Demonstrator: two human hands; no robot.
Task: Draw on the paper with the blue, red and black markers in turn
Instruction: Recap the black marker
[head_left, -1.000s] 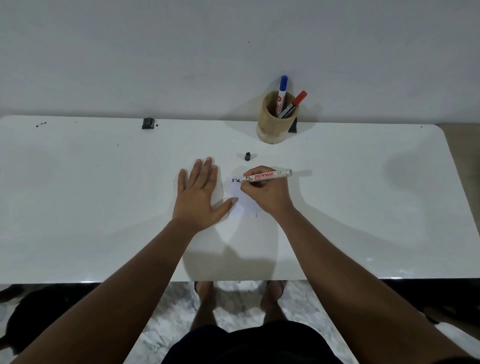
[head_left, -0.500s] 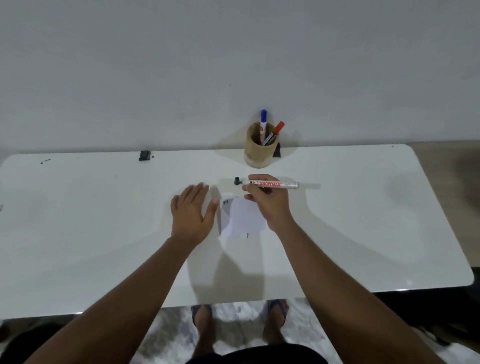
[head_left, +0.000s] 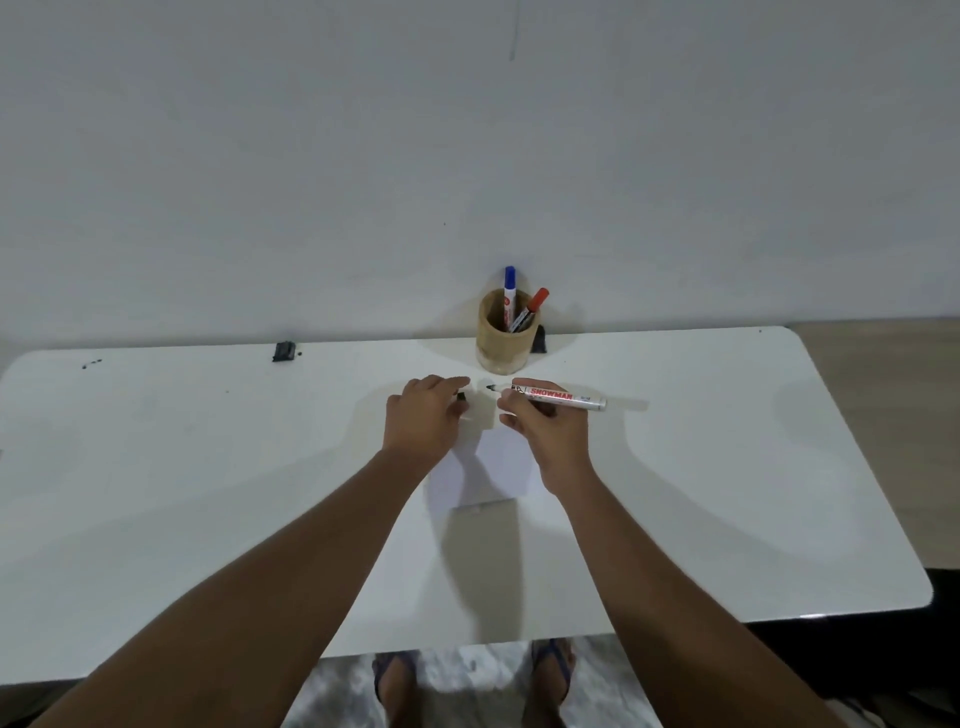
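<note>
My right hand (head_left: 545, 426) grips an uncapped black marker (head_left: 563, 397) held level above the table, with its tip pointing left. My left hand (head_left: 423, 418) has its fingers closed on the small black cap (head_left: 461, 397), a short way left of the marker tip. The white paper (head_left: 483, 470) lies on the table below and between both hands, partly hidden by them. A blue marker (head_left: 509, 296) and a red marker (head_left: 532, 307) stand capped in the wooden cup (head_left: 504, 345) at the back.
The white table (head_left: 208, 467) runs against the wall. A small black clip (head_left: 283, 352) lies at its back left, with a few dark specks (head_left: 91, 362) further left. A dark object (head_left: 540, 340) sits behind the cup. My feet show below the front edge.
My right hand lifted the marker off the paper and moved it toward the back. My left hand left the paper and picked up the black cap. The camera tilted up.
</note>
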